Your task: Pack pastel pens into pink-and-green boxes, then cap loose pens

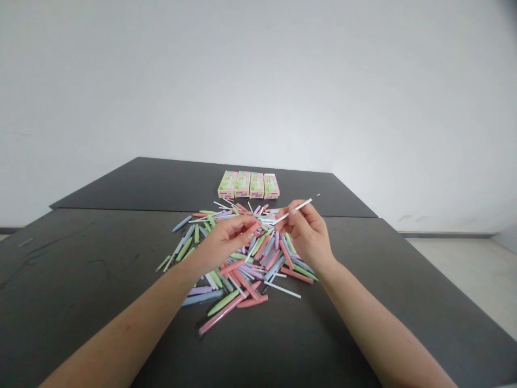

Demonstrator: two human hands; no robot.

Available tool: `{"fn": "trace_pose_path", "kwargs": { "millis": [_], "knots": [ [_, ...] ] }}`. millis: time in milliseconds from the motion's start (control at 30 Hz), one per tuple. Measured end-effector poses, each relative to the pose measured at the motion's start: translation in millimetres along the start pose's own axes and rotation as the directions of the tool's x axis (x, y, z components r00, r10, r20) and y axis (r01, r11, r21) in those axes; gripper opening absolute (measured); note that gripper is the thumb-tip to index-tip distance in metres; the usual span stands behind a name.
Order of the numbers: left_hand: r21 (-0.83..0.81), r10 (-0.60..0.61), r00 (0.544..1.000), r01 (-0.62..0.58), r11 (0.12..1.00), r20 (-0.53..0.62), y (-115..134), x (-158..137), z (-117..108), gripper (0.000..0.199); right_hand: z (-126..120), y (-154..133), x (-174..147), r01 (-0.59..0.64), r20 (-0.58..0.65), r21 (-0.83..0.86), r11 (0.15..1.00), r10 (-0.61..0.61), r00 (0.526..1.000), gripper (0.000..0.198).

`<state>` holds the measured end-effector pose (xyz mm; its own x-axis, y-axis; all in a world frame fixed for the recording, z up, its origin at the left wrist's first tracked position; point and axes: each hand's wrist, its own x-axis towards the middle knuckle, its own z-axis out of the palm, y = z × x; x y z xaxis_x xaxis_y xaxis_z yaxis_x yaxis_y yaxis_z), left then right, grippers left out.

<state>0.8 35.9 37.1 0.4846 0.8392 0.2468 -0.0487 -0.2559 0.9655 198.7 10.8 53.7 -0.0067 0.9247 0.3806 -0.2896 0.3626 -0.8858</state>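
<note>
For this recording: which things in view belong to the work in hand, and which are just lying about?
In the work:
White refill, held in the right hand
Coral pen part, held in the left hand
Loose pen parts around the hands, probably

Apparently just lying about:
Four boxes in a row, untouched

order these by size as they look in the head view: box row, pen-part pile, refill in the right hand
1. pen-part pile
2. row of four boxes
3. white refill, right hand
</note>
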Motion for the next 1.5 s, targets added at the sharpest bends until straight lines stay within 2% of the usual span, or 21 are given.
{"fn": "trace_pose_path", "kwargs": {
  "millis": [133,433,667,867,1000,1067,1133,1200,1233,1300,1367,1433,1500],
  "knots": [
    [0.009,0.0,0.999,0.0,1.0,0.038,-1,-1,3,0.023,-1,1,0,-0.003,-0.001,-0.043,0.999,0.003,1.0,0.018],
    [0.034,0.013,0.996,-0.016,0.999,0.092,1,0,6,0.024,-1,6,-1,0.031,0.103,-0.104,0.994,-0.021,0.994,0.02],
    [-0.028,0.024,0.994,-0.021,0.999,0.106,4,-1,11,0.026,2,9,-4,0.055,0.167,-0.269,0.962,-0.009,0.986,0.021],
    [-0.061,-0.003,0.993,0.01,0.998,0.114,5,-1,13,0.018,1,11,-5,-0.028,0.128,-0.169,0.985,0.051,0.99,0.023],
    [-0.084,-0.031,0.992,0.042,0.996,0.12,2,-1,13,0.02,-3,8,-3,0.022,0.095,-0.092,0.996,-0.014,0.995,0.021],
    [-0.1,-0.031,0.995,0.04,0.994,0.098,0,-1,12,0.02,-7,8,1,0.04,0.078,-0.102,0.994,-0.033,0.996,0.021],
    [-0.13,-0.03,0.998,0.037,0.991,0.061,-3,0,10,0.019,-16,12,7,0.049,0.042,-0.203,0.978,-0.042,0.998,0.02],
    [-0.168,-0.038,0.999,0.039,0.985,0.014,-5,1,7,0.017,-27,19,14,0.048,0.009,-0.441,0.896,-0.05,0.999,0.021],
    [-0.188,-0.045,0.999,0.043,0.981,-0.006,-6,2,6,0.016,-33,24,17,0.046,0.021,-0.593,0.804,-0.042,0.999,0.021],
    [-0.234,-0.056,0.998,0.046,0.971,-0.034,-6,3,4,0.014,-42,36,19,0.073,0.121,-0.821,0.567,0.049,0.991,0.024],
    [-0.277,-0.064,0.997,0.048,0.96,-0.05,-6,4,3,0.013,-46,48,18,0.139,0.22,-0.915,0.38,0.178,0.959,0.033],
    [-0.296,-0.071,0.995,0.048,0.954,-0.067,-5,5,2,0.012,-45,59,14,0.221,0.291,-0.937,0.271,0.256,0.922,0.038],
    [-0.295,-0.078,0.993,0.049,0.954,-0.084,-4,5,2,0.012,-43,66,11,0.288,0.336,-0.937,0.198,0.284,0.898,0.039]
  ]
}}
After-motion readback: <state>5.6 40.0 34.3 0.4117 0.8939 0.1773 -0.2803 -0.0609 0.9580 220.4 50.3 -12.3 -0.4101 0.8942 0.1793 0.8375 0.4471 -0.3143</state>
